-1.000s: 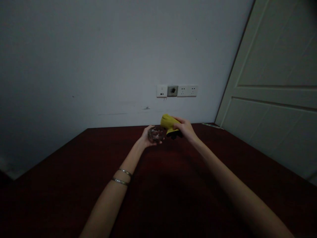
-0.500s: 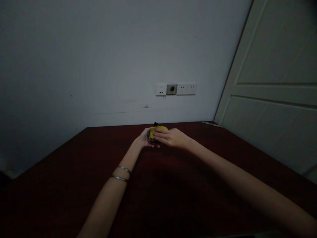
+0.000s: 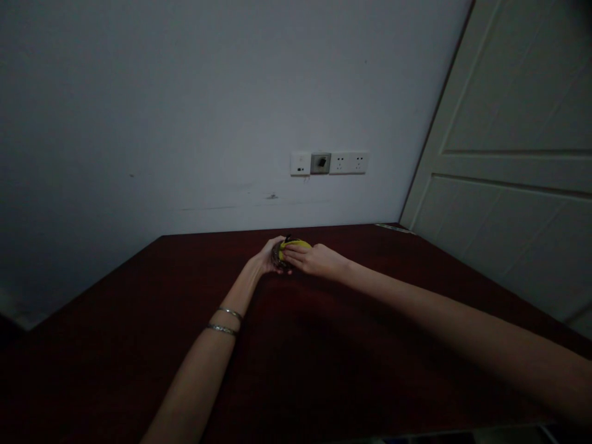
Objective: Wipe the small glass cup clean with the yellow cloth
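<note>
Over the far part of the dark red table (image 3: 185,290), my left hand (image 3: 267,254) is wrapped round a dark, shiny, rounded object (image 3: 276,255) whose kind I cannot make out. A small black piece (image 3: 287,237) sticks up at its top. My right hand (image 3: 314,259) presses a yellow cloth (image 3: 300,243) against the right side of that object, fingers flat together over it. Much of the dark object is hidden behind the cloth and fingers. Two silver bangles (image 3: 224,329) circle my left forearm.
A pale wall (image 3: 208,123) rises behind the table, with a row of switches and sockets (image 3: 345,163) on it. To the right stands a light panelled door (image 3: 509,166). A thin strip (image 3: 393,228) lies at the table's far right corner.
My right hand has shifted slightly left and down with the yellow cloth, which now shows less. The dark object has tilted or turned a little in my left hand.
</note>
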{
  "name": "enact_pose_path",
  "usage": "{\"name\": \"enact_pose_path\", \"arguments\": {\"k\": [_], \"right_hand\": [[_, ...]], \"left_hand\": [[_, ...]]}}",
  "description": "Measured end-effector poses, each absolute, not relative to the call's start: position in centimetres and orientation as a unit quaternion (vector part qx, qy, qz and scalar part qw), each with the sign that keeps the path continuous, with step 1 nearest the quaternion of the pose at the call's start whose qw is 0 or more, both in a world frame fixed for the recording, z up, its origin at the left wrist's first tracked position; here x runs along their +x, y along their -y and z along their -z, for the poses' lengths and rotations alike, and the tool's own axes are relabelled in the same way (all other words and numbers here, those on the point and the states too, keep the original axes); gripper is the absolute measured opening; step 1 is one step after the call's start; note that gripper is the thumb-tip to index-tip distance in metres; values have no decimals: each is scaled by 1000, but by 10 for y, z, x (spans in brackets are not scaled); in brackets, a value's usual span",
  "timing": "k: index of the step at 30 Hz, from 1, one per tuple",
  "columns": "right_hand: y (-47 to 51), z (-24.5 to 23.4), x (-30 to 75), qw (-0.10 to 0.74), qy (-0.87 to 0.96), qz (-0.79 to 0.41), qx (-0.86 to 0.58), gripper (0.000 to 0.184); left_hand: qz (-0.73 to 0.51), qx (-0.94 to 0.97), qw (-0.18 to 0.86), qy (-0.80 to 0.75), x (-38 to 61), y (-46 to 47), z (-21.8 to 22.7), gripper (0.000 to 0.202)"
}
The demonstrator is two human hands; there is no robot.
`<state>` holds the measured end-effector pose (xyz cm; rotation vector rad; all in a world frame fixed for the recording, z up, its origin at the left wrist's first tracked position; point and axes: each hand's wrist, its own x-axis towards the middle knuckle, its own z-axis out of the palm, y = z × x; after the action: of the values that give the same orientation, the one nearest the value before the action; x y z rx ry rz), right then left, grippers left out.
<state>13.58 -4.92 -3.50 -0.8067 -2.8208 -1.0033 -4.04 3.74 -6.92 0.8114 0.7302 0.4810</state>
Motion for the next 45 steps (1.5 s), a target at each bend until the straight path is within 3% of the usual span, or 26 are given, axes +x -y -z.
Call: {"name": "enact_pose_path", "arguments": {"k": [4,19,30,35,39,45], "right_hand": [[55,44,124,34,902,302,-307,40],[78,26,100,137,833,85,-530,29],[68,18,112,412,654,-357,-524,46],[81,1,116,469,578,-507,-434,52],[81,-16,132,508,603,-432,-438,52],[46,-12,164,550,629,-310,-453,60]], "left_hand": [[-244,469,759,-380,-38,-38,69,39],[-412,471,725,-289,-15,-29,64,29],[-458,446,725,-256,-9,-19,54,37],[-484,359,752,-269,-12,-24,46,35],[-458,349,770,-276,-19,-30,49,32],[-271,394,836,-269,-29,-35,55,46]]}}
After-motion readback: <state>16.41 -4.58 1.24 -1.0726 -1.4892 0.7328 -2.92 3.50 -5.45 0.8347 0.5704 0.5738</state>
